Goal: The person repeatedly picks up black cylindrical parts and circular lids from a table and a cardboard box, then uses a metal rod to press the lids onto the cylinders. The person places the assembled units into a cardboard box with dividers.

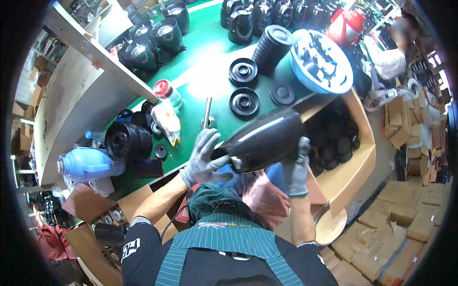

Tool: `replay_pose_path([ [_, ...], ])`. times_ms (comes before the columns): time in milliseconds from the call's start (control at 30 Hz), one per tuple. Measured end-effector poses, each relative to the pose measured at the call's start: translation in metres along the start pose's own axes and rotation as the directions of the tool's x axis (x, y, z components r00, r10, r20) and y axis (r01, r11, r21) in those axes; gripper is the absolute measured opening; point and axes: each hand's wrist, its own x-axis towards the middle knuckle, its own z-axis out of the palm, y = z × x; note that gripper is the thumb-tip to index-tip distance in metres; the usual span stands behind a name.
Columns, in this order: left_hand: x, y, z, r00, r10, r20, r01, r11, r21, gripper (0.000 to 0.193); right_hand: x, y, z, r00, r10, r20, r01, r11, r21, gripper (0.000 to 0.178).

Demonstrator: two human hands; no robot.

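A long glossy black flask body [265, 139] lies tilted across the front of my chest, its right end higher. My left hand [204, 159], in a grey glove, holds its left end, fingers spread around the rim. My right hand [296, 167], also gloved, grips it from below near the right end. Just beyond my left hand, a metal rod [207, 113] stands on the green table [191, 90]. Black ringed discs [244, 102] lie past the flask body, beside a flat black lid [282, 95] and a tall stack of black discs [269, 47].
A light-blue basin [346, 81] of small parts stands far right, above a cardboard box [360, 157] of black round pieces. At left are a blue jug [90, 164], black rings [126, 140] and a red-lidded jar [167, 93]. Another person [386, 57] is at far right.
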Motion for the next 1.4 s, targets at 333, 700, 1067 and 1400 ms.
replay_pose_path([
  [333,0.162,-0.21,-0.009,0.75,-0.606,-0.266,0.654,0.739,0.16,0.055,0.053,0.046,0.027,0.877,0.39,0.28,-0.274,0.885,-0.377,0.066],
  [700,0.289,-0.504,-0.02,0.795,-0.583,-0.165,0.509,0.495,0.705,0.046,0.053,0.039,0.007,0.817,0.556,0.149,-0.449,0.777,-0.44,0.065],
  [1067,0.272,-0.532,-0.079,0.93,-0.284,-0.233,0.289,0.174,0.941,0.016,0.059,0.034,0.003,0.759,0.628,0.176,-0.522,0.747,-0.412,0.061],
  [1400,0.305,-0.228,-0.175,0.995,-0.04,0.09,-0.031,0.743,0.669,0.034,0.1,-0.015,0.13,0.652,-0.062,0.756,0.714,0.387,-0.584,0.053],
])
